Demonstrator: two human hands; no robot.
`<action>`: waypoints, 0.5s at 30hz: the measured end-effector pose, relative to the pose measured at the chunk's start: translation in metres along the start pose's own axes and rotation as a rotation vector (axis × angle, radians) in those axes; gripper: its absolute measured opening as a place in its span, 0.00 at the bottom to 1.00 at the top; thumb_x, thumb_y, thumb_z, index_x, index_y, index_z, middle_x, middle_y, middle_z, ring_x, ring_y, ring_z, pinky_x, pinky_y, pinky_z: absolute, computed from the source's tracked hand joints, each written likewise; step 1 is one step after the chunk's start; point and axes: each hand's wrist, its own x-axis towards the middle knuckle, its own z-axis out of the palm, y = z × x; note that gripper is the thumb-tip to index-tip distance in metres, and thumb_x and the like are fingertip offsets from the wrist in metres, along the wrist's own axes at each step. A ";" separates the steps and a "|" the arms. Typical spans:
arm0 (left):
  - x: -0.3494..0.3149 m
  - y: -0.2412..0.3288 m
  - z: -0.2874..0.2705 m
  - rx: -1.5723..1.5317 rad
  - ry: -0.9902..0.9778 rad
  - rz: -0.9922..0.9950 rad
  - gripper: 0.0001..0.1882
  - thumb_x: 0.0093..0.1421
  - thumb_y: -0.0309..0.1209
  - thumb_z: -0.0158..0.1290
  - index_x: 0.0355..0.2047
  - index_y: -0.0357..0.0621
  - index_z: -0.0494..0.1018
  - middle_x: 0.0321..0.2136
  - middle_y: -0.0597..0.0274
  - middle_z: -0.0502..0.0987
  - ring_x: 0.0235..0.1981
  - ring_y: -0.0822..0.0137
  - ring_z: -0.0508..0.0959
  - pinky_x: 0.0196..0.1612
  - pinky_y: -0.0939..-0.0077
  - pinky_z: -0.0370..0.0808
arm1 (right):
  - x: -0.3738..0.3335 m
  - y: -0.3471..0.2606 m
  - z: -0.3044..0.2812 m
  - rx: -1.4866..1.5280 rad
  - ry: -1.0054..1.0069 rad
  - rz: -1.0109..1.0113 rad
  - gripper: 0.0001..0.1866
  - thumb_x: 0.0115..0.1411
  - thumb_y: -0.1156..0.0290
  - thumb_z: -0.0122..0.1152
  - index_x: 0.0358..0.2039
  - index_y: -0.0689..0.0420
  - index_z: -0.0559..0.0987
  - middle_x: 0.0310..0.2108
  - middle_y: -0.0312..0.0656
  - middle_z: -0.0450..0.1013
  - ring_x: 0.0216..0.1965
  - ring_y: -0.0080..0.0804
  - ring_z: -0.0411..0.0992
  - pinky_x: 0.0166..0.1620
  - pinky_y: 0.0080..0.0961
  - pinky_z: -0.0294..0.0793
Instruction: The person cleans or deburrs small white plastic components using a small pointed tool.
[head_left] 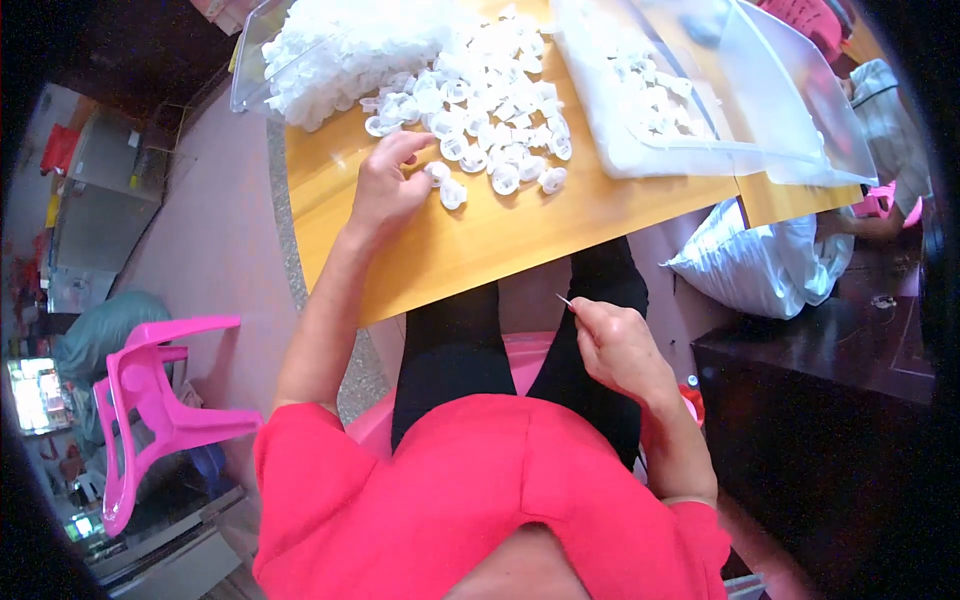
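A loose heap of small white plastic ring-shaped parts lies on the yellow wooden table. At its near left edge is my left hand, index finger and thumb apart. The thumb reaches close to one white part; whether it touches I cannot tell. Over my right thigh, away from the tabletop, my right hand is closed round a thin pointed tool. Only the tool's slim tip shows; the fingers hide the rest.
A clear bin heaped with white pieces stands at the far left of the table. Another translucent bin with similar parts is at right. Beyond are a white sack, a co-worker's arm and a dark cabinet. A pink chair lies left.
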 end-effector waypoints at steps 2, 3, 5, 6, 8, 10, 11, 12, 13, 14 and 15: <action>-0.002 -0.011 -0.001 0.177 -0.027 0.305 0.14 0.49 0.19 0.57 0.39 0.38 0.77 0.33 0.63 0.77 0.31 0.74 0.73 0.34 0.81 0.71 | 0.000 -0.003 0.001 -0.002 0.002 0.002 0.07 0.54 0.80 0.53 0.35 0.64 0.74 0.26 0.56 0.72 0.30 0.55 0.73 0.32 0.41 0.73; -0.003 -0.013 -0.001 0.174 -0.025 0.305 0.14 0.49 0.19 0.57 0.39 0.38 0.77 0.33 0.63 0.77 0.31 0.74 0.73 0.34 0.81 0.71 | 0.000 -0.003 0.001 0.002 0.005 -0.001 0.07 0.54 0.80 0.53 0.35 0.64 0.74 0.26 0.56 0.72 0.30 0.55 0.73 0.32 0.41 0.73; -0.005 -0.016 0.000 0.245 -0.138 0.288 0.12 0.50 0.21 0.58 0.38 0.39 0.77 0.34 0.63 0.77 0.31 0.73 0.74 0.36 0.81 0.71 | -0.001 -0.003 0.002 -0.015 0.016 -0.014 0.05 0.54 0.79 0.52 0.33 0.64 0.73 0.25 0.56 0.72 0.29 0.55 0.73 0.32 0.43 0.73; -0.006 -0.017 0.001 0.244 -0.136 0.288 0.12 0.50 0.21 0.58 0.38 0.39 0.77 0.34 0.63 0.77 0.31 0.73 0.74 0.36 0.81 0.71 | -0.001 -0.003 0.003 -0.025 0.029 -0.028 0.03 0.54 0.78 0.51 0.30 0.64 0.71 0.24 0.56 0.72 0.28 0.55 0.73 0.32 0.45 0.74; -0.011 -0.017 -0.001 0.034 -0.077 -0.102 0.09 0.53 0.23 0.58 0.36 0.38 0.77 0.35 0.65 0.78 0.32 0.75 0.75 0.37 0.81 0.71 | -0.001 -0.005 0.003 -0.029 0.033 -0.032 0.03 0.54 0.78 0.51 0.30 0.64 0.71 0.24 0.56 0.72 0.28 0.55 0.73 0.32 0.45 0.74; -0.013 -0.014 -0.004 -0.369 0.014 -0.263 0.09 0.54 0.22 0.57 0.37 0.40 0.77 0.34 0.63 0.78 0.32 0.75 0.76 0.37 0.80 0.72 | -0.001 -0.004 0.003 -0.034 0.040 -0.031 0.03 0.54 0.79 0.51 0.30 0.64 0.71 0.24 0.56 0.72 0.28 0.55 0.73 0.32 0.45 0.73; -0.015 -0.014 -0.005 -0.643 0.071 -0.338 0.11 0.54 0.21 0.57 0.39 0.41 0.76 0.33 0.62 0.78 0.33 0.74 0.76 0.37 0.79 0.73 | -0.001 -0.003 0.003 -0.027 0.045 -0.027 0.03 0.54 0.78 0.52 0.30 0.64 0.72 0.24 0.56 0.72 0.28 0.56 0.73 0.32 0.45 0.73; -0.016 0.000 -0.010 -0.882 0.016 -0.435 0.13 0.58 0.22 0.54 0.45 0.41 0.74 0.35 0.55 0.78 0.34 0.67 0.78 0.37 0.75 0.74 | -0.002 -0.001 0.004 -0.019 0.055 -0.016 0.03 0.54 0.78 0.52 0.30 0.64 0.72 0.25 0.57 0.72 0.28 0.56 0.73 0.32 0.45 0.73; -0.020 0.019 -0.012 -1.087 -0.055 -0.460 0.13 0.59 0.23 0.51 0.46 0.41 0.73 0.36 0.53 0.77 0.35 0.63 0.78 0.36 0.74 0.74 | -0.002 -0.001 0.004 -0.018 0.056 -0.010 0.03 0.54 0.78 0.52 0.30 0.64 0.72 0.25 0.57 0.72 0.28 0.56 0.73 0.32 0.45 0.73; -0.026 0.035 -0.008 -1.295 -0.129 -0.482 0.14 0.61 0.24 0.49 0.47 0.41 0.72 0.37 0.50 0.77 0.35 0.59 0.78 0.36 0.73 0.74 | -0.001 -0.002 0.004 0.034 0.075 -0.024 0.04 0.54 0.79 0.52 0.31 0.64 0.72 0.25 0.57 0.72 0.29 0.56 0.73 0.32 0.44 0.73; -0.034 0.041 -0.003 -1.394 -0.208 -0.467 0.15 0.62 0.26 0.46 0.49 0.42 0.71 0.40 0.46 0.75 0.36 0.55 0.78 0.36 0.71 0.74 | 0.001 -0.004 0.004 0.086 0.093 -0.040 0.05 0.54 0.79 0.53 0.32 0.64 0.73 0.25 0.57 0.72 0.29 0.56 0.73 0.32 0.44 0.73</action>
